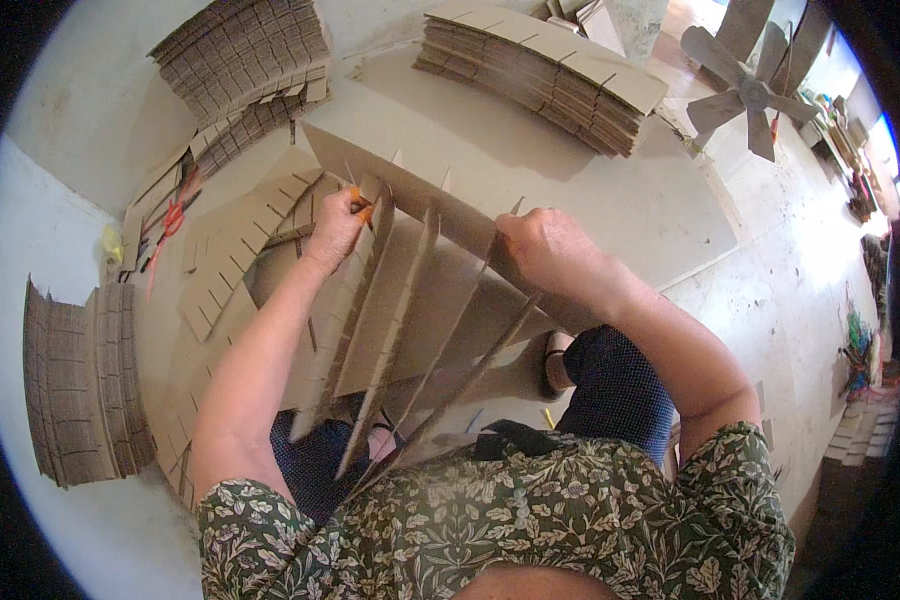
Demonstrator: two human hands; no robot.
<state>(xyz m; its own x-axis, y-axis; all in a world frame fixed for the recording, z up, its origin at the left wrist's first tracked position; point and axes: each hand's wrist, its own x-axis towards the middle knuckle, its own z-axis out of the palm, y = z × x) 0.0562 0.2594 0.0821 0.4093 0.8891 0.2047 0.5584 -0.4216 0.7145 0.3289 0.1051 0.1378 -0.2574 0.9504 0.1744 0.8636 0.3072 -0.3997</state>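
Both my hands are at a partly joined cardboard divider. Its long cardboard strip (425, 192) runs diagonally from upper left to lower right, and several narrower slotted strips (401, 305) cross it and slant down toward my lap. My left hand (336, 228), with orange covers on its fingertips, is closed in a pinch at the upper end of the leftmost cross strip. Farther right, my right hand (548, 245) is closed around the edge of the divider where another cross strip meets the long one. The right fingertips are partly hidden behind the hand.
Stacks of slotted cardboard stand at the back left (245, 60), back centre (540, 80) and left (85, 385). Loose slotted pieces (235, 255) lie beside my left arm, near red-handled scissors (173, 216). A fan (755, 95) stands at the upper right.
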